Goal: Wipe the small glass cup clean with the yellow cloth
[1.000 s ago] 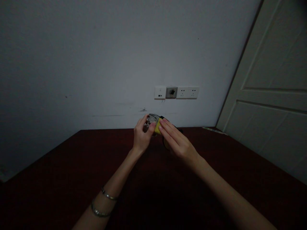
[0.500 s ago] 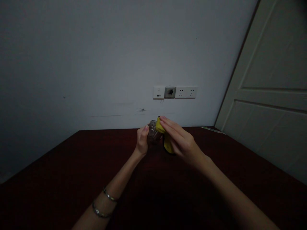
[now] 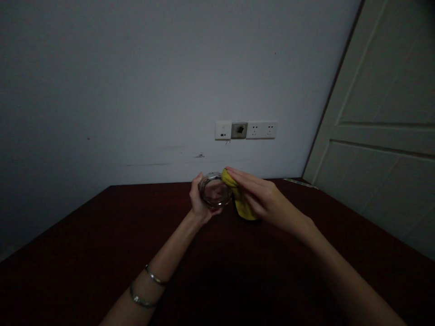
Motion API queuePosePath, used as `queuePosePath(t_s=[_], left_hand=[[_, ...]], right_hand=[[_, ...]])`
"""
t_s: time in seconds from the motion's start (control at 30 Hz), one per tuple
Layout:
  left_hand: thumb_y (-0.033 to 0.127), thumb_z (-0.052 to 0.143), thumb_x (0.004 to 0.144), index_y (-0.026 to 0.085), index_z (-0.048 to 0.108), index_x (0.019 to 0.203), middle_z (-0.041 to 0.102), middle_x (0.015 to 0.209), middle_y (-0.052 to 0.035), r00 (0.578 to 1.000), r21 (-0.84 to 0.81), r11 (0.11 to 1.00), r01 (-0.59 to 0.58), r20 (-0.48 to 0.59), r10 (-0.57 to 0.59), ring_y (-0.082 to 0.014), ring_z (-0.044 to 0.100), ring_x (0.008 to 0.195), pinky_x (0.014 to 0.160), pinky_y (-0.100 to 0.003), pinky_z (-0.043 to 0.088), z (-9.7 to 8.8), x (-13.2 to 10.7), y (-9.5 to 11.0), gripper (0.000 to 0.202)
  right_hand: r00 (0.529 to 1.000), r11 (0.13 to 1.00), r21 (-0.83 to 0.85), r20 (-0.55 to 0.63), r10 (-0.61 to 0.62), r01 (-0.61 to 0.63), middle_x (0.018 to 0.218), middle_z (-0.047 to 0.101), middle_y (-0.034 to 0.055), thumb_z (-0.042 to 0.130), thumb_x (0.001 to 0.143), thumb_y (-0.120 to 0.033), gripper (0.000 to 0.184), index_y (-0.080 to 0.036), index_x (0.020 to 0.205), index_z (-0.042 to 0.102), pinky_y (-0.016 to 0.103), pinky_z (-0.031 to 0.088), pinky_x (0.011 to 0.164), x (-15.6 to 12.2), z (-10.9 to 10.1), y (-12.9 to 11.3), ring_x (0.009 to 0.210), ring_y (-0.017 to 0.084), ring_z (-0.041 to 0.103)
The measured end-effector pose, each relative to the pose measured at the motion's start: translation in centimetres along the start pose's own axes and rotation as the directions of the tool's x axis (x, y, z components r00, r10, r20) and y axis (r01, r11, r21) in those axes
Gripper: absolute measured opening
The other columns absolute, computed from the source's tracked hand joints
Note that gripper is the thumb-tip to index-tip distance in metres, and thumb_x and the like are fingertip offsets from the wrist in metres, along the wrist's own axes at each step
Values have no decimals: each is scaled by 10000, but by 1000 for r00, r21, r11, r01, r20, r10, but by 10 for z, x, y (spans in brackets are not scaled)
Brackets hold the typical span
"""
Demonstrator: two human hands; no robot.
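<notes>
My left hand (image 3: 200, 199) is closed around a clear round glass vessel (image 3: 215, 191), tilted so that a round end faces me. Whether that end is its mouth or its base I cannot tell. My right hand (image 3: 260, 194) grips a yellow cloth (image 3: 245, 207) with a dark edge. Part of the cloth is pressed by the fingertips against the glass's upper right side, and the rest hangs below the palm. Both hands are held above the dark red table, near its far side. Two metal bangles (image 3: 141, 302) circle my left forearm.
The dark reddish table (image 3: 136, 235) reaches to a pale wall (image 3: 152, 90). A row of sockets and switch plates (image 3: 261, 130) is set in the wall. A panelled door (image 3: 384, 136) stands at the right, near a thin flat strip (image 3: 301, 183) on the table's far edge.
The glass has been turned in my left hand, so its round end now faces me more fully. My right hand has shifted slightly with the cloth, which still touches the glass.
</notes>
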State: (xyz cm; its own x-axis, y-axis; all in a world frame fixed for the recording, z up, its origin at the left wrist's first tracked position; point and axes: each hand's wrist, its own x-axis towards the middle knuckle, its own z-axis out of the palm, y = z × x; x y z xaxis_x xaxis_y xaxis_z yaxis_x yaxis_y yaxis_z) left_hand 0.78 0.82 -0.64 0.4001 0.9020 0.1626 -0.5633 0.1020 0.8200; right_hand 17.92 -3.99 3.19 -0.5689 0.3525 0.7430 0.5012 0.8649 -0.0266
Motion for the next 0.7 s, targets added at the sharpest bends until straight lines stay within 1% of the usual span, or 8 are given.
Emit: queuePosePath(t_s=[0.07,0.17,0.23,0.3,0.43,0.53,0.6,0.7], left_hand=[[690,290,727,134,638,768,611,585,-100,998,-57,997,50,43,-47,-124,442,326,263,-181,168,1,0,1,657],[662,254,758,114,627,775,616,608,-118,987,-126,986,112,126,-96,-59,298,264,260,-170,146,1,1,0,663],[614,222,793,111,614,765,606,603,-119,984,-195,972,132,142,-105,-45,263,270,263,-156,144,1,1,-1,639],[550,204,827,109,602,754,587,591,-112,985,-275,951,140,133,-107,-47,266,287,264,-146,151,1,2,-2,599],[420,218,859,94,582,743,569,623,-114,988,-417,898,142,114,-103,-45,289,318,268,-141,187,4,1,-5,503],[340,241,867,97,564,727,544,606,-86,994,-502,858,111,75,-84,-45,299,325,269,-136,196,9,-1,-3,428],[322,262,867,112,544,706,503,557,-49,995,-551,829,95,36,-90,-53,300,323,266,-138,191,13,-2,-1,386],[326,269,874,135,516,675,436,495,-9,991,-593,801,83,-32,-127,-66,294,311,258,-146,181,13,0,0,370]], right_hand=[[1000,1000,6,2,9,-9,1374,457,122,373,860,-35,529,-169,1371,358,428,402,1048,0,2,2,1273,192,428],[1000,1000,4,-5,17,-17,1375,455,126,369,860,-36,528,-168,1371,357,423,401,1048,-1,6,3,1275,189,424],[1000,1000,-5,-8,20,-20,1376,448,147,370,859,-39,522,-141,1370,353,417,395,1052,-1,10,4,1282,192,414],[1000,1000,-20,-15,22,-22,1380,438,161,371,853,-35,535,-126,1379,334,421,393,1053,-2,15,5,1294,201,396],[999,998,-61,-46,27,-30,1396,415,160,350,835,-7,593,-143,1407,275,427,390,1054,-3,24,6,1312,209,365],[998,994,-103,-53,17,-23,1401,393,195,342,821,13,604,-101,1409,259,423,383,1061,-4,29,8,1324,220,341],[999,991,-136,-39,0,-5,1407,375,213,342,815,23,613,-78,1411,240,434,383,1061,-4,31,9,1337,230,314],[999,980,-195,-20,-42,38,1430,333,215,328,818,33,632,-75,1424,185,451,378,1064,-4,36,9,1357,236,260]])
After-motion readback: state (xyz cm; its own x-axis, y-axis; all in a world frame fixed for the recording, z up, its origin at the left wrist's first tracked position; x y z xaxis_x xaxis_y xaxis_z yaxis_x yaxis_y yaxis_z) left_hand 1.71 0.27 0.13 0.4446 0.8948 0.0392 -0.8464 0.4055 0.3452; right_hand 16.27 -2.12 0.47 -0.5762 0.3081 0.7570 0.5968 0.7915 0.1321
